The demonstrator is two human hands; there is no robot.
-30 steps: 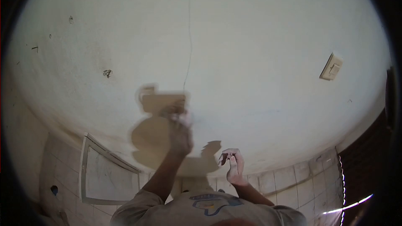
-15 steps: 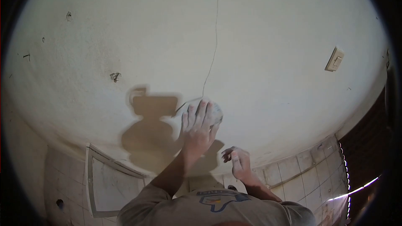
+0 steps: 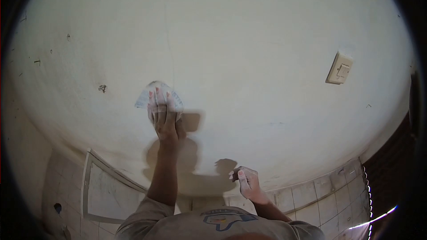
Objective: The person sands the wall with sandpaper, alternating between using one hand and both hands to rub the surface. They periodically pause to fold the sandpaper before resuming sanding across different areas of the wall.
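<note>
My left hand (image 3: 165, 118) is raised against a cream plastered wall (image 3: 249, 40), fingers spread flat over a crumpled whitish sheet (image 3: 155, 94), which it presses to the surface. The sheet sticks out above and to the left of my fingertips. My left forearm runs down to my grey shirt (image 3: 218, 224) at the bottom edge. My right hand (image 3: 246, 182) hangs lower and to the right, close to the wall, fingers curled in; nothing shows in it. Shadows of both hands fall on the wall between them.
A wall switch plate (image 3: 339, 67) is mounted at the upper right. A small dark mark (image 3: 102, 88) sits left of my left hand. Below the plaster are pale tiles (image 3: 311, 195), a framed panel (image 3: 106, 186) at lower left, and a dark slatted surface (image 3: 387, 182) at right.
My left hand has slid left and upward along the wall with the sheet under it. The thin wall crack seen earlier is out of sight. My right hand stays low, fingers curled.
</note>
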